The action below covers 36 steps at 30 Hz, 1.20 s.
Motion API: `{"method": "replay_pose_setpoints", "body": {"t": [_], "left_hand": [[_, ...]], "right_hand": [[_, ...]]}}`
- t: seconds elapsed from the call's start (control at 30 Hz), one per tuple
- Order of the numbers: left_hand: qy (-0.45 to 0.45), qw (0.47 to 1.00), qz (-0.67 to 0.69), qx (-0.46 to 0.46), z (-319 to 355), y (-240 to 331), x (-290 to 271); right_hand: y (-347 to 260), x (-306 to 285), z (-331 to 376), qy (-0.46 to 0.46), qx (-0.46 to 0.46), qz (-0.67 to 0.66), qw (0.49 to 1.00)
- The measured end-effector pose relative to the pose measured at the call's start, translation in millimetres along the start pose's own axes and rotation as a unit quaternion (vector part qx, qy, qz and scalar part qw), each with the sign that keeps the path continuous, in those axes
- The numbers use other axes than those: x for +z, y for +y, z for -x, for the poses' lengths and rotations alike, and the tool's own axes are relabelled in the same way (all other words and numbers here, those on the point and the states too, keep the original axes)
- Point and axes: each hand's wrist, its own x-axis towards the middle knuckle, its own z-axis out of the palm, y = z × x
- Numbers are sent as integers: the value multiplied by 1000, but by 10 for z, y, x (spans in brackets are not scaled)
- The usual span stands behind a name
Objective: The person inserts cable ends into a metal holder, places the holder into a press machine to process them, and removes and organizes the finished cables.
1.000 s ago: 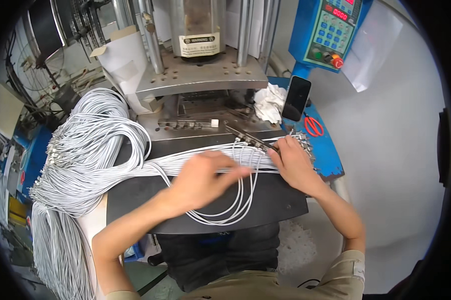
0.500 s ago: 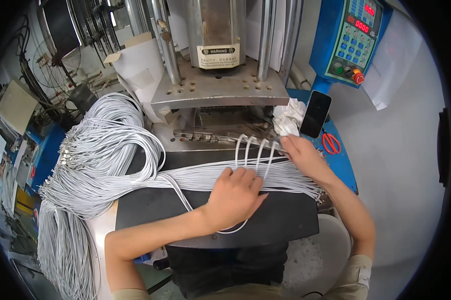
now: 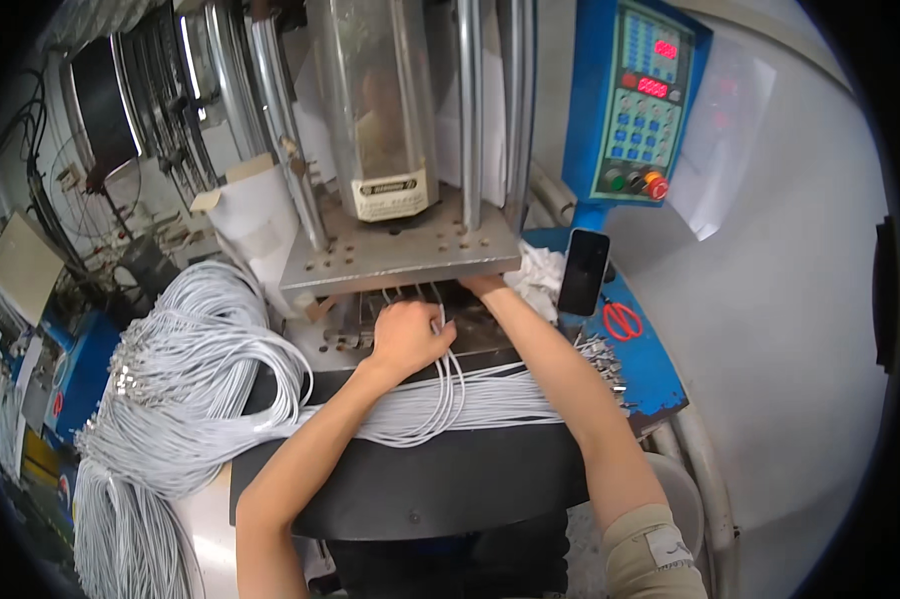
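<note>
At the front of the press, my left hand [image 3: 410,334] is closed around a few white cables [image 3: 447,394]. They loop down from it toward me, while their upper ends run in under the steel press plate [image 3: 400,262]. My right hand [image 3: 482,285] reaches beneath the right part of that plate. Its fingers, and whatever they touch, are hidden there. Just below both hands, a flat bundle of white cables [image 3: 515,394] lies across the black work board [image 3: 410,489], with metal ends at its right, beside my right forearm.
Left of the press, a big heap of white cables [image 3: 201,349] hangs over the table edge. To the right are a phone [image 3: 583,272], red-handled scissors [image 3: 623,321], crumpled white cloth [image 3: 538,275] and a blue control box [image 3: 638,105]. Steel columns [image 3: 470,120] flank the press.
Both hands have moved forward to the press, the right one going under its plate. The metal strip that was in front of the press no longer shows there. The view has shifted.
</note>
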Motion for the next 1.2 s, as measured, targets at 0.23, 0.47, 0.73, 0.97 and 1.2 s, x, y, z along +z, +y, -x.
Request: {"method": "replay_pose_setpoints", "body": {"t": [0.23, 0.47, 0.73, 0.97, 1.2], "left_hand": [[-97, 972, 180, -115, -5, -54, -303], [-26, 999, 25, 14, 147, -429, -313], [-46, 994, -91, 27, 206, -426, -149], [-25, 996, -13, 84, 91, -302, 8], [-106, 993, -42, 28, 206, -33, -87]], "right_hand": [[-561, -598, 61, -190, 81, 73, 976], [-1323, -636, 342, -267, -39, 196, 943], [-1283, -316, 403, -290, -52, 371, 881], [-1181, -715, 471, -264, -74, 380, 883], [-1611, -1264, 333, -358, 39, 155, 920]]}}
